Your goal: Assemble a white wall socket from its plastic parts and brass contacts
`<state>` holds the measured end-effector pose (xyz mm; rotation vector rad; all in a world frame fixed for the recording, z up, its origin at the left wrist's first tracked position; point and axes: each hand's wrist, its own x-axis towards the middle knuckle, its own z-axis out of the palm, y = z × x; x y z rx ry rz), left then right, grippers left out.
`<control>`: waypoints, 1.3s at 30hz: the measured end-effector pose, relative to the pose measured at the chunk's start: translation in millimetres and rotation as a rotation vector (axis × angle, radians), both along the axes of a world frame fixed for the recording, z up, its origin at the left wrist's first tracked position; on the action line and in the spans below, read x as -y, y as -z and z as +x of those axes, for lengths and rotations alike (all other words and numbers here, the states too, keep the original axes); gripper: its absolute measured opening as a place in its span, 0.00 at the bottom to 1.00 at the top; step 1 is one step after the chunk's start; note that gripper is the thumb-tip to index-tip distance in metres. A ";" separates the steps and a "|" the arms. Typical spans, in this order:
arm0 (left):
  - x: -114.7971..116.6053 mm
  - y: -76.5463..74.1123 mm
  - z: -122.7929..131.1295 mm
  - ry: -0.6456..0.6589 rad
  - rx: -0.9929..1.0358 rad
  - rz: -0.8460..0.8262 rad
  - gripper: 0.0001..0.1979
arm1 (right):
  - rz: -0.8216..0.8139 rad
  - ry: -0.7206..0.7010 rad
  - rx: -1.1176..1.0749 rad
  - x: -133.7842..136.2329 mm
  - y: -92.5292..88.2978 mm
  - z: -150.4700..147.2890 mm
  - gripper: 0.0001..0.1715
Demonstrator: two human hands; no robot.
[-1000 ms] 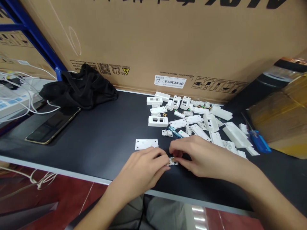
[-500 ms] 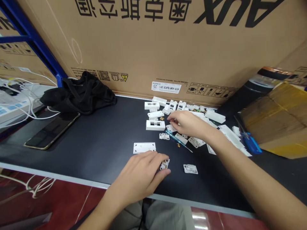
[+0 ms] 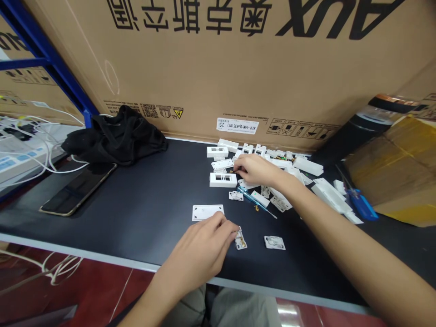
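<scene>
White plastic piece (image 3: pixel 241 239) with brass-coloured bits inside: sits near the front edge of the black tabletop (image 3: pixel 153 195), gripped at its left side by the bent fingers of the left hand (image 3: pixel 209 243); resting on the surface or slightly raised, cannot tell which. Similar small white part (image 3: pixel 274 242) lying apart to the right. Flat white plate (image 3: pixel 206 212) just beyond the left hand.

Farther back, right hand (image 3: pixel 255 169) reaching into the heap of white parts, with fingertips drawn together beside a small brass bit (image 3: pixel 232 171); cannot tell whether pinching anything. Directly left of it, a white housing (image 3: pixel 223 180) with slots. Below it, a thin blue screwdriver (image 3: pixel 255 200) lying aslant, with another brass clip (image 3: pixel 256 208) just beside its shaft.

Toward the far left, phone (image 3: pixel 78 188) lying flat, next to crumpled black cloth (image 3: pixel 117 136). Behind everything, a large cardboard box (image 3: pixel 190 68).
</scene>
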<state>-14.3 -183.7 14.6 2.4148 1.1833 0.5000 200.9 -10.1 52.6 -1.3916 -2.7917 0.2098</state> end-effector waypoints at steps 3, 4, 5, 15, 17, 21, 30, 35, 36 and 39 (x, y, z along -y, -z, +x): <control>0.4 -1.3 0.2 -0.016 0.006 -0.021 0.12 | -0.008 0.023 -0.002 2.0 -2.3 1.1 0.13; 0.5 -1.7 0.3 -0.019 0.018 -0.027 0.11 | -0.011 0.030 -0.004 2.9 -3.4 1.2 0.13; 0.6 -2.0 0.5 -0.018 0.032 -0.031 0.10 | -0.012 0.036 -0.007 3.8 -4.3 1.1 0.13; -0.7 -1.3 1.0 0.006 0.092 -0.050 0.08 | 0.007 0.053 -0.087 4.0 -1.9 10.0 0.15; -0.4 -1.6 1.4 0.014 0.084 -0.051 0.08 | 0.013 0.059 -0.116 5.1 -4.3 12.1 0.15; -0.6 -2.2 1.9 0.022 0.073 -0.044 0.07 | 0.004 0.078 -0.165 6.3 -8.5 14.9 0.15; -1.1 -1.9 0.4 0.043 0.104 -0.031 0.03 | -0.050 0.095 -0.270 9.3 -8.1 16.7 0.09; -1.1 -0.7 1.0 0.052 0.117 -0.037 0.02 | -0.045 0.075 -0.259 7.0 -6.5 9.2 0.11; -1.1 -0.4 1.1 0.053 0.116 -0.038 0.01 | -0.045 0.067 -0.255 4.8 -5.8 7.7 0.11; -1.4 0.6 1.3 0.050 0.117 -0.045 0.01 | -0.051 0.027 -0.240 -2.8 -3.8 5.0 0.11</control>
